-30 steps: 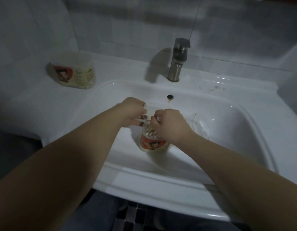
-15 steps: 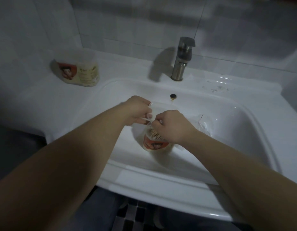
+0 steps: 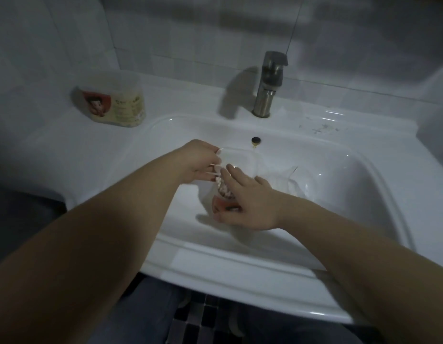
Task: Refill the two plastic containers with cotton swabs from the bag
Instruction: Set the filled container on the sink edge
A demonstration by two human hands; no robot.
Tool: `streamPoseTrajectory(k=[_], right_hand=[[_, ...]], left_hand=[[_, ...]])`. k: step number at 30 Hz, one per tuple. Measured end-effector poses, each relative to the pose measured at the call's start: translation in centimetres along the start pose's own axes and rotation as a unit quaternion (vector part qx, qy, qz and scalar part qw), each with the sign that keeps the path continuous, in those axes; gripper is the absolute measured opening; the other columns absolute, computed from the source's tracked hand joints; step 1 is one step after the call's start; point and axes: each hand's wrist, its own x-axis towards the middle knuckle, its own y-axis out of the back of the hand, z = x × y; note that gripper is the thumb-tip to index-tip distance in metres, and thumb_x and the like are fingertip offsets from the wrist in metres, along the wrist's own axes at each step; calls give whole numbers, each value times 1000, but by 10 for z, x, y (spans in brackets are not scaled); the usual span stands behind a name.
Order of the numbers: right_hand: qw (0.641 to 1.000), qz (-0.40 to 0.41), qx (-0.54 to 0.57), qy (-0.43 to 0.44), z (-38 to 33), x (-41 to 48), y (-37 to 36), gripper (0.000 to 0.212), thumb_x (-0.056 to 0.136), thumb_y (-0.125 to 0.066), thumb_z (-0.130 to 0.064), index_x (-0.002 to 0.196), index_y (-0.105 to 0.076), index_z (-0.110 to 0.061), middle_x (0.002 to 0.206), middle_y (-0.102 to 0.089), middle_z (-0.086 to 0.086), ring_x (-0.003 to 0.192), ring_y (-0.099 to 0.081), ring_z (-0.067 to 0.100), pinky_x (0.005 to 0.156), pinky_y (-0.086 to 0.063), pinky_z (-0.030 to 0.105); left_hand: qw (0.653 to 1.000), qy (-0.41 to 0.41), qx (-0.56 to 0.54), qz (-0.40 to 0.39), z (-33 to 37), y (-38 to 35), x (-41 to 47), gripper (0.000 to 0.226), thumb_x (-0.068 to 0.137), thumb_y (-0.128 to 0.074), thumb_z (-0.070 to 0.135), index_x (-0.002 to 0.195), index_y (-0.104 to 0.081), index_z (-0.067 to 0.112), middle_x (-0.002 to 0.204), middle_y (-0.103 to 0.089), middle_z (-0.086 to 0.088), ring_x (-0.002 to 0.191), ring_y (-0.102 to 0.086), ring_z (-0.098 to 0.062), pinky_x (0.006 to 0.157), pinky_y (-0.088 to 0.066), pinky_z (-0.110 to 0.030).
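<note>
Swabs (image 3: 221, 188) crowd the mouth of the container (image 3: 224, 207), which stands in the sink (image 3: 339, 194), probably so strays stay in the basin. The right hand (image 3: 250, 204) lies over them, fingers straight and close together, seemingly patting them level. The left hand (image 3: 199, 162) pinches the open lid (image 3: 240, 161) back by its edge. The second container (image 3: 113, 105) sits at the back left corner of the counter (image 3: 41, 157). The bag (image 3: 296, 181) lies in the basin, just beside the right hand.

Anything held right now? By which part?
Left hand pinches the clear lid at its left edge. Right hand grips nothing; its straight fingers press the cotton swabs in the container.
</note>
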Motion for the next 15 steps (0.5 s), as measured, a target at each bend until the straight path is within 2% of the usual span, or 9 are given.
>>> streamPoseTrajectory(k=[2, 4, 8, 12, 13, 15], right_hand=[[999, -34, -18, 5, 0, 2, -2, 128, 67, -28, -93, 160, 18, -17, 170, 16, -1, 156, 13, 16, 125, -1, 56], [999, -31, -18, 7, 1, 5, -4, 133, 61, -23, -95, 160, 16, -15, 170, 16, 1, 156, 13, 17, 124, -1, 57], [1000, 3, 18, 21, 2, 5, -2, 120, 79, -44, -82, 161, 15, -18, 170, 16, 0, 157, 10, 16, 124, -2, 54], [998, -10, -46, 40, 2, 9, -1, 124, 66, -22, -90, 162, 6, -17, 171, 9, -2, 157, 3, 19, 121, -12, 58], [998, -7, -48, 44, 3, 9, -1, 120, 70, -25, -89, 163, 2, -18, 171, 6, -2, 157, 0, 20, 120, -14, 59], [998, 17, -24, 54, 6, 7, 2, 102, 86, -42, -78, 163, -7, -21, 169, -7, 0, 155, -10, 22, 121, -21, 55]], left_hand=[[1000, 1, 1, -1, 0, 0, -1, 32, 97, -60, -4, 126, -62, 10, 113, -65, -13, 90, -68, -20, 62, -61, -29], [1000, 3, -4, -1, -1, 0, 0, 32, 98, -59, -4, 127, -61, 9, 112, -65, -13, 90, -68, -21, 64, -61, -30], [1000, -1, -1, -9, 0, 0, -2, 35, 97, -60, -6, 128, -60, 10, 111, -68, -13, 91, -71, -21, 66, -61, -31], [1000, -10, 8, -3, 1, -2, -4, 28, 98, -59, -3, 122, -61, 12, 108, -64, -9, 93, -65, -20, 68, -61, -33], [1000, -12, 14, -3, 0, -2, -5, 25, 99, -59, -2, 119, -61, 13, 106, -64, -8, 93, -65, -18, 68, -62, -33], [999, -16, 30, -4, -1, -2, -5, 21, 99, -60, 1, 116, -61, 14, 109, -65, -8, 92, -66, -17, 72, -62, -38]])
